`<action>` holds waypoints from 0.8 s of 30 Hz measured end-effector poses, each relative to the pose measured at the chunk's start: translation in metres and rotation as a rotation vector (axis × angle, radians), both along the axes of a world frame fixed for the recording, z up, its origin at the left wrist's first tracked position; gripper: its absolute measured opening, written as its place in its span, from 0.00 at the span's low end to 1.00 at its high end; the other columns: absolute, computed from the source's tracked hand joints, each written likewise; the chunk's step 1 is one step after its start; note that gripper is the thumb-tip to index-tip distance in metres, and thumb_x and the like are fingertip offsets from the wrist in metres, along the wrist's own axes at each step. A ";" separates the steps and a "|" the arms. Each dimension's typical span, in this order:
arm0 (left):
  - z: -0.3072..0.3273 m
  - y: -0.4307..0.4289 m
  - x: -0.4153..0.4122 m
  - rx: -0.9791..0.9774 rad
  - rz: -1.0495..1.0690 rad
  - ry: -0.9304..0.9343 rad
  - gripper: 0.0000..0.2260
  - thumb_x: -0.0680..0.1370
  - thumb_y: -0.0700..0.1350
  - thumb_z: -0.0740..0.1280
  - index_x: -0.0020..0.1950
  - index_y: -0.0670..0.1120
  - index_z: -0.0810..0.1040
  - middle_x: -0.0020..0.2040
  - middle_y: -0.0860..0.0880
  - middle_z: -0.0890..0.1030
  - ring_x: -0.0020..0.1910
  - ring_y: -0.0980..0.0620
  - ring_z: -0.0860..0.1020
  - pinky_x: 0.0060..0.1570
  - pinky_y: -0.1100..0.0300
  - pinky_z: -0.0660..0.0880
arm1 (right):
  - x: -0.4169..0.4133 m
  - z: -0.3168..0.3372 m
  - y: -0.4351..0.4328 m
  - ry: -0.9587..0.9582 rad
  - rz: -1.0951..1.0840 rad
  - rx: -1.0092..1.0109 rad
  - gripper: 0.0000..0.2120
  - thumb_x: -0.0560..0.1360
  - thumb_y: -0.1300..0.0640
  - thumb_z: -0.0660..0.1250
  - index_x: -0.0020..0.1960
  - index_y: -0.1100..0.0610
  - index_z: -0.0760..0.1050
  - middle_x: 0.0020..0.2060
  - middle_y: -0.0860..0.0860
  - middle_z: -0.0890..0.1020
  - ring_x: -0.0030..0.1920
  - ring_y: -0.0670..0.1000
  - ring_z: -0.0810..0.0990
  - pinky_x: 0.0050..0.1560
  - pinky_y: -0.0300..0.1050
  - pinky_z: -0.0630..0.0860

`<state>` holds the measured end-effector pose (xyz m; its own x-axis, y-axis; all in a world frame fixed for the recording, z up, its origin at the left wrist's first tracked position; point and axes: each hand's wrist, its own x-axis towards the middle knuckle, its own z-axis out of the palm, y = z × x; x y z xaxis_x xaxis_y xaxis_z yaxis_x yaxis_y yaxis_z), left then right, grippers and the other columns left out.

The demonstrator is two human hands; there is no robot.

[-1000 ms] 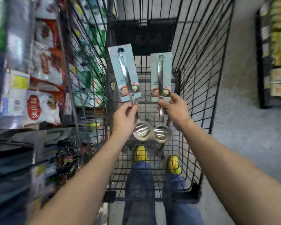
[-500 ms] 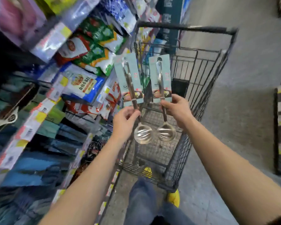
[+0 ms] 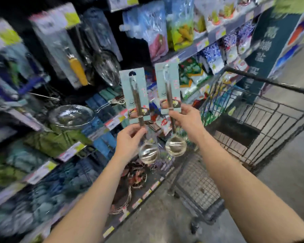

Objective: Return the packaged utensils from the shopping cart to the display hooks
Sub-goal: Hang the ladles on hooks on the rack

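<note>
Left hand (image 3: pixel 128 142) pinches the metal handle of the left spoon pack (image 3: pixel 135 95) just under its teal card. Right hand (image 3: pixel 188 121) grips the right spoon pack (image 3: pixel 168 86) at the card's bottom edge. Both packs are upright, side by side and slightly apart at frame centre, bowls hanging down, held in front of the shelves.

Behind them, 9 to 12 o'clock, is a blurry hanging display: a yellow-handled tool (image 3: pixel 77 67) on a card and a big metal skimmer (image 3: pixel 106 65). A clear bowl (image 3: pixel 70 114) sits on the shelf at 9 o'clock. Snack bags (image 3: pixel 179 28) are at 1 o'clock. Wire racks (image 3: pixel 137 176) are on a low shelf at 6 o'clock, under the spoon bowls.

The shopping cart (image 3: pixel 274 123) is at 3 to 4 o'clock, right of the right arm; its mesh floor and a dark flap show inside. Its handle bar crosses at 2 o'clock.
</note>
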<state>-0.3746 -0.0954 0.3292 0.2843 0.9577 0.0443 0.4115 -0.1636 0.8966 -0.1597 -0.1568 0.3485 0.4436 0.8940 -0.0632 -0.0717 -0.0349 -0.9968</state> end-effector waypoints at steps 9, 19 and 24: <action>0.045 -0.078 -0.181 0.098 0.201 0.028 0.04 0.81 0.45 0.71 0.49 0.47 0.84 0.45 0.58 0.84 0.42 0.71 0.79 0.45 0.77 0.72 | -0.168 0.040 -0.023 -0.066 0.218 0.094 0.11 0.77 0.67 0.73 0.56 0.54 0.83 0.47 0.51 0.90 0.48 0.54 0.88 0.51 0.53 0.85; 0.109 -0.212 -0.406 0.264 0.548 0.015 0.06 0.81 0.50 0.70 0.54 0.49 0.83 0.46 0.57 0.83 0.45 0.64 0.79 0.39 0.78 0.71 | -0.407 0.081 -0.083 -0.145 0.525 0.222 0.10 0.73 0.51 0.77 0.54 0.45 0.83 0.55 0.49 0.87 0.61 0.57 0.84 0.63 0.63 0.80; 0.129 -0.263 -0.496 0.318 0.686 -0.008 0.01 0.81 0.45 0.71 0.51 0.50 0.82 0.43 0.59 0.82 0.42 0.66 0.78 0.39 0.78 0.71 | -0.513 0.107 -0.113 -0.197 0.627 0.256 0.08 0.72 0.52 0.76 0.50 0.44 0.84 0.49 0.53 0.88 0.51 0.57 0.86 0.58 0.66 0.81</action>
